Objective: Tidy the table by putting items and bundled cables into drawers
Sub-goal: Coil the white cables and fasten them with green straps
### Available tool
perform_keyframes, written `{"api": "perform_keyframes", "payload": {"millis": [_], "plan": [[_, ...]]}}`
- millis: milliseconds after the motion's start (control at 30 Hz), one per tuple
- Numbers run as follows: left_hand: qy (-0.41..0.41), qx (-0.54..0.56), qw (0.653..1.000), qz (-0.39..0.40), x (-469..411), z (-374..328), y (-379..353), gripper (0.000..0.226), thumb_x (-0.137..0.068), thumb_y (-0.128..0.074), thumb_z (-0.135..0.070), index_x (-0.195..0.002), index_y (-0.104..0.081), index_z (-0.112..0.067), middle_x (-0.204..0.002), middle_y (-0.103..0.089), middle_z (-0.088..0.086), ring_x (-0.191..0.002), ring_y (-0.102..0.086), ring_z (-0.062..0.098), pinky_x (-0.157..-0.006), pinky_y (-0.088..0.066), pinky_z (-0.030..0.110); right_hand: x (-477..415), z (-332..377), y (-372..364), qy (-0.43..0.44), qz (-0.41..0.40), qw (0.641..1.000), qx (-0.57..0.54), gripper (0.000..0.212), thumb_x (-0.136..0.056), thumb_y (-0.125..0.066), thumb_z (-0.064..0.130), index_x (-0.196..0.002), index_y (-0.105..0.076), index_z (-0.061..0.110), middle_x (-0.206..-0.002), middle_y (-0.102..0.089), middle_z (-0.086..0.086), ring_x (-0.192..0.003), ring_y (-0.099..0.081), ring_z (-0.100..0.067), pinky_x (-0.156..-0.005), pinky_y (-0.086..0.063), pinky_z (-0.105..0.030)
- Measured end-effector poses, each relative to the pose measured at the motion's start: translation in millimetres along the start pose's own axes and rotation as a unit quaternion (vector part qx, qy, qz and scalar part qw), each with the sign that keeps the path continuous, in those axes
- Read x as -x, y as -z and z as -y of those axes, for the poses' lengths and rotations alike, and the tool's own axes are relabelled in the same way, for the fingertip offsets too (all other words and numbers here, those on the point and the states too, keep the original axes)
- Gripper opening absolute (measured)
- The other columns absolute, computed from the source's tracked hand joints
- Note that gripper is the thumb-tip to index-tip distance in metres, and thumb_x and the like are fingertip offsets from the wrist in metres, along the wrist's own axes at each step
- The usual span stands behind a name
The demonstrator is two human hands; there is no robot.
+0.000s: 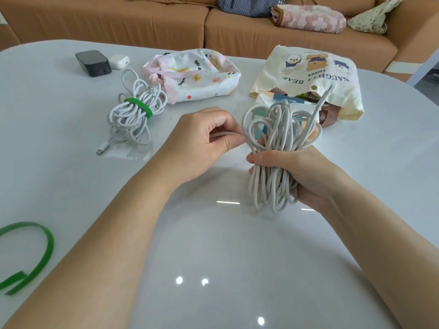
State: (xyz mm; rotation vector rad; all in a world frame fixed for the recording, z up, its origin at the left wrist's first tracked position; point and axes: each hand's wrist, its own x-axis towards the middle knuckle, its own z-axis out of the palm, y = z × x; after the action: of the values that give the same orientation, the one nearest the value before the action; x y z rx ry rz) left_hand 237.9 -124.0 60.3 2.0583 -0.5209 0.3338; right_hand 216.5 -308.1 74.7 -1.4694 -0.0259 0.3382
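Observation:
My right hand (292, 172) grips a loose coil of white cable (275, 138) around its middle, held upright above the white table (213, 257). One end of the cable sticks up toward the cream bag. My left hand (204, 141) pinches a strand of that same cable at the coil's left side. A second white cable bundle (135, 112), tied with a green strap, lies on the table to the left. A loose green strap (35, 255) lies at the near left edge.
A black charger (93, 62) and a white earbud case (119, 61) sit at the far left. A printed drawstring pouch (197, 77) and a cream bear tote bag (308, 74) lie at the back. A brown sofa (166, 24) stands behind the table.

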Motion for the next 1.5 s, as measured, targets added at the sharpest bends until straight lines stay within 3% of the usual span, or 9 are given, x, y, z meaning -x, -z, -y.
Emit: {"api": "perform_keyframes", "payload": {"millis": [233,300,433,633,800,1000,1233,1400,1500], "plan": [[0.009,-0.108,0.994,-0.026,-1.6,14.9,8.5,0.015,-0.091,-0.060,-0.022,-0.089,-0.074,-0.020,-0.088,-0.058,-0.003,-0.084,-0.053,0.011,-0.073,-0.039,0.018,-1.3,1.3,6.2,0.042,-0.052,0.995,-0.071,0.022,-0.083,-0.056,-0.014,-0.090,-0.058,0.006,-0.067,-0.067,-0.003,-0.063,-0.068,-0.017,-0.061,-0.056,-0.025],[0.049,-0.104,0.993,-0.033,-1.6,14.0,5.5,0.010,-0.089,-0.065,-0.022,-0.086,-0.075,-0.020,-0.082,-0.060,-0.007,-0.073,-0.053,0.005,-0.069,-0.039,0.016,-1.3,-0.7,5.5,0.052,-0.047,0.996,-0.054,0.024,-0.084,-0.054,-0.016,-0.090,-0.058,0.007,-0.071,-0.068,-0.004,-0.064,-0.067,-0.018,-0.062,-0.055,-0.026],[0.134,-0.014,0.989,-0.054,-0.9,10.0,0.2,0.011,-0.085,-0.069,-0.015,-0.075,-0.071,-0.020,-0.056,-0.061,-0.013,-0.051,-0.056,0.002,-0.056,-0.046,0.018,-2.8,-1.5,5.8,0.044,-0.029,0.998,-0.043,0.025,-0.084,-0.053,-0.016,-0.093,-0.058,0.008,-0.076,-0.070,-0.003,-0.063,-0.065,-0.016,-0.061,-0.054,-0.025],[0.170,0.143,0.974,-0.051,-1.6,0.0,-0.6,0.014,-0.086,-0.067,-0.004,-0.077,-0.068,-0.015,-0.064,-0.063,0.003,-0.052,-0.061,0.016,-0.053,-0.053,0.026,-1.8,1.1,7.0,0.008,-0.019,1.000,-0.014,0.019,-0.080,-0.066,-0.005,-0.096,-0.060,0.004,-0.071,-0.062,-0.003,-0.061,-0.062,-0.012,-0.058,-0.053,-0.023],[0.096,0.025,0.993,-0.065,-1.2,3.5,-0.8,0.022,-0.084,-0.068,-0.005,-0.076,-0.065,-0.026,-0.068,-0.064,-0.010,-0.067,-0.066,0.012,-0.067,-0.051,0.023,-2.1,1.9,7.4,-0.032,-0.007,0.999,0.012,0.018,-0.074,-0.074,0.001,-0.084,-0.060,0.006,-0.065,-0.058,-0.005,-0.055,-0.058,-0.013,-0.053,-0.052,-0.025],[-0.059,-0.025,0.996,-0.063,-1.5,4.1,1.3,0.007,-0.079,-0.070,-0.005,-0.083,-0.071,-0.010,-0.078,-0.061,-0.008,-0.071,-0.058,0.008,-0.067,-0.045,0.017,3.7,3.7,5.8,-0.061,0.035,0.997,0.015,0.011,-0.074,-0.070,0.000,-0.078,-0.062,0.005,-0.066,-0.063,-0.007,-0.054,-0.060,-0.015,-0.052,-0.051,-0.024],[-0.120,-0.045,0.991,-0.046,-0.5,-2.7,-2.4,0.005,-0.077,-0.073,0.000,-0.077,-0.070,-0.004,-0.078,-0.065,0.005,-0.071,-0.060,0.007,-0.069,-0.045,0.014,5.4,8.1,3.6,-0.106,0.017,0.994,-0.008,0.017,-0.072,-0.067,0.002,-0.088,-0.062,0.003,-0.069,-0.070,-0.006,-0.053,-0.064,-0.014,-0.054,-0.056,-0.025],[-0.072,-0.012,0.996,-0.044,0.4,-7.5,-1.1,0.038,-0.074,-0.076,-0.001,-0.074,-0.044,-0.022,-0.076,-0.068,-0.001,-0.074,-0.064,0.009,-0.071,-0.045,0.015,6.9,10.1,4.9,-0.128,0.052,0.990,-0.010,0.032,-0.064,-0.066,0.007,-0.095,-0.063,0.003,-0.072,-0.071,-0.007,-0.056,-0.067,-0.015,-0.055,-0.057,-0.025],[-0.056,-0.002,0.997,-0.047,1.4,-5.6,-2.4,0.047,-0.072,-0.078,-0.002,-0.074,-0.037,-0.024,-0.075,-0.069,-0.002,-0.074,-0.066,0.011,-0.071,-0.048,0.017,5.1,9.2,5.4,-0.121,0.053,0.991,0.007,0.017,-0.075,-0.064,0.000,-0.092,-0.064,0.004,-0.067,-0.068,-0.005,-0.054,-0.063,-0.015,-0.053,-0.054,-0.025]]}}
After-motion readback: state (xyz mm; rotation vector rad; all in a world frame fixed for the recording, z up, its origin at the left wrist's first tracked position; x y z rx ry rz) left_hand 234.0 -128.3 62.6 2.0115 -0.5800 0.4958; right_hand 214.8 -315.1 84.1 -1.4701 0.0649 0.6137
